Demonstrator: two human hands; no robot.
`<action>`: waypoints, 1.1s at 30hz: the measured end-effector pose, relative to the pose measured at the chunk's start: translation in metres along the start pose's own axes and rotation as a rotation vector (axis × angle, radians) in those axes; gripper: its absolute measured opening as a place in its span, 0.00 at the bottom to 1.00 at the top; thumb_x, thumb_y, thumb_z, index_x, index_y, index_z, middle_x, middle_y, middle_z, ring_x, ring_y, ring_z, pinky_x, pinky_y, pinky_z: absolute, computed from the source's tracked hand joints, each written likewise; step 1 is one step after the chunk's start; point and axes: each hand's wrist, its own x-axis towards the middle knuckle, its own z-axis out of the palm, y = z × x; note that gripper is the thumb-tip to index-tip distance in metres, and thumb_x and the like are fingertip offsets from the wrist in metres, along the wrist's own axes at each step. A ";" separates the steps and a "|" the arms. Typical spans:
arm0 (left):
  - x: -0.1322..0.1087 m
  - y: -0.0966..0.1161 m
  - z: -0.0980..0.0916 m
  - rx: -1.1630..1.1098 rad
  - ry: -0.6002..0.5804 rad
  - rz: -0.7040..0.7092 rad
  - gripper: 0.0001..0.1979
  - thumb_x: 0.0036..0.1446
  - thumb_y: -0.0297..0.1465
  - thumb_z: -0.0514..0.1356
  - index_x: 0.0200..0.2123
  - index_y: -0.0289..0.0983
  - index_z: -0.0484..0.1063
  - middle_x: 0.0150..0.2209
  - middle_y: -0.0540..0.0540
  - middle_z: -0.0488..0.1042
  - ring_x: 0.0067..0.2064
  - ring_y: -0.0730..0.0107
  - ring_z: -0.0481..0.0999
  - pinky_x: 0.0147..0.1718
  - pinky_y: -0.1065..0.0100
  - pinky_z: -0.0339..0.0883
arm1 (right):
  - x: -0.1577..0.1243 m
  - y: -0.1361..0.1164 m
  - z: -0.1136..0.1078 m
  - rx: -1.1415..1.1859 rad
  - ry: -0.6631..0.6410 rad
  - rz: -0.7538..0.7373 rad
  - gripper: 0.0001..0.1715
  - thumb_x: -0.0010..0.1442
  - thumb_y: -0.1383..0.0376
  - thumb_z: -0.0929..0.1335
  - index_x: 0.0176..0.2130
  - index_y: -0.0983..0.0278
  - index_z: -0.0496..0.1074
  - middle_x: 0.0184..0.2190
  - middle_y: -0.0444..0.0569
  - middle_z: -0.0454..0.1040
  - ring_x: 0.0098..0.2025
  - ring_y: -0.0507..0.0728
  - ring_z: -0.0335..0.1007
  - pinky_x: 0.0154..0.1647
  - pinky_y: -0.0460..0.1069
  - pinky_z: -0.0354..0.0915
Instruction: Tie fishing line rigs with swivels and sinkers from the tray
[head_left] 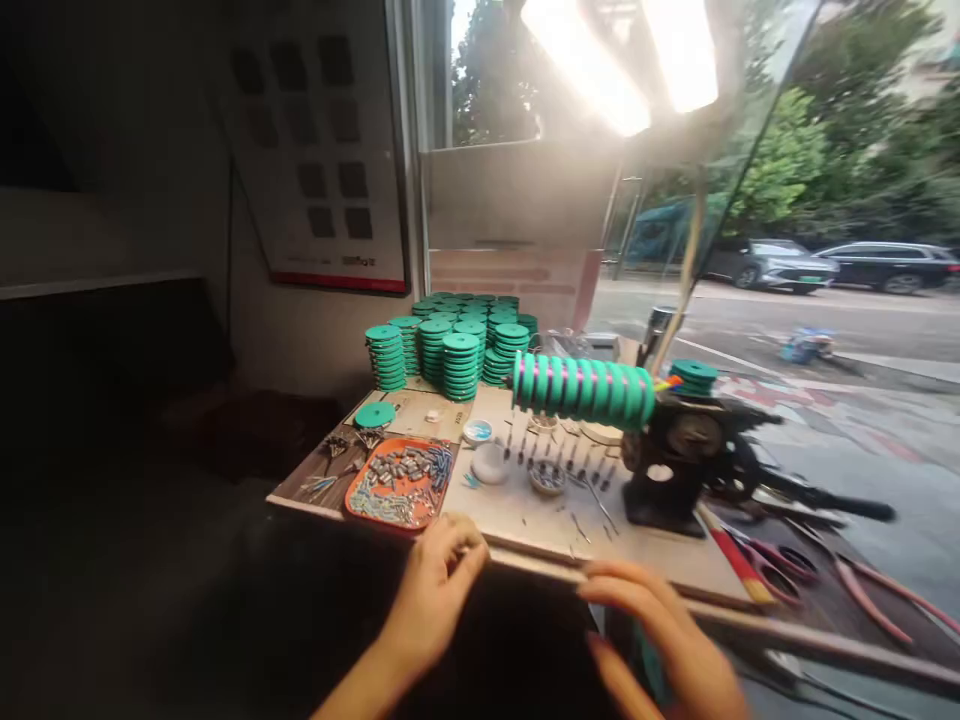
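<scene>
My left hand (442,575) is just in front of the table's near edge, below the orange tray (351,500). Its fingers are curled with the thumb against them; whatever they may hold is hidden. Farther right, my right hand (664,640) hovers by the edge with thumb and fingers apart, slightly blurred. Something teal shows dimly beneath its palm. Small metal cylinders and pale and blue pieces fill the tray. Beyond my hands, a row of green discs (581,388) sits sideways on a black hand-cranked device (690,440). Dark small parts hang on lines below the discs.
Stacks of green spools (460,365) stand at the back, and a single green disc (374,415) lies near the left. A small bowl of parts (547,478) and a white round lid (490,463) are mid-table. Scissors (776,570) and red-handled pliers (870,600) lie right.
</scene>
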 end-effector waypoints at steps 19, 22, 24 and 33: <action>-0.006 -0.019 -0.009 -0.034 -0.091 0.022 0.08 0.59 0.27 0.51 0.28 0.35 0.67 0.33 0.45 0.66 0.39 0.66 0.66 0.38 0.67 0.60 | 0.054 0.004 0.069 0.029 -0.267 -0.202 0.06 0.57 0.71 0.62 0.33 0.61 0.65 0.25 0.41 0.70 0.29 0.53 0.68 0.44 0.53 0.56; -0.005 -0.020 -0.011 -0.002 -0.095 0.052 0.08 0.58 0.27 0.52 0.29 0.35 0.68 0.33 0.45 0.67 0.39 0.65 0.67 0.38 0.66 0.61 | 0.050 0.013 0.070 -0.029 -0.293 -0.283 0.05 0.55 0.71 0.64 0.34 0.62 0.65 0.26 0.41 0.71 0.30 0.53 0.69 0.44 0.53 0.58; -0.005 -0.021 -0.012 0.023 -0.109 0.054 0.04 0.56 0.26 0.54 0.33 0.36 0.69 0.35 0.44 0.67 0.40 0.65 0.67 0.39 0.66 0.62 | 0.047 0.017 0.070 -0.054 -0.302 -0.290 0.05 0.56 0.71 0.64 0.35 0.62 0.65 0.26 0.41 0.71 0.31 0.53 0.69 0.44 0.52 0.58; -0.010 -0.025 -0.008 0.038 -0.081 0.010 0.03 0.53 0.25 0.58 0.33 0.37 0.69 0.35 0.46 0.68 0.40 0.65 0.67 0.39 0.67 0.63 | 0.039 0.022 0.073 -0.070 -0.305 -0.267 0.08 0.54 0.71 0.65 0.35 0.59 0.67 0.27 0.39 0.74 0.33 0.54 0.70 0.46 0.53 0.59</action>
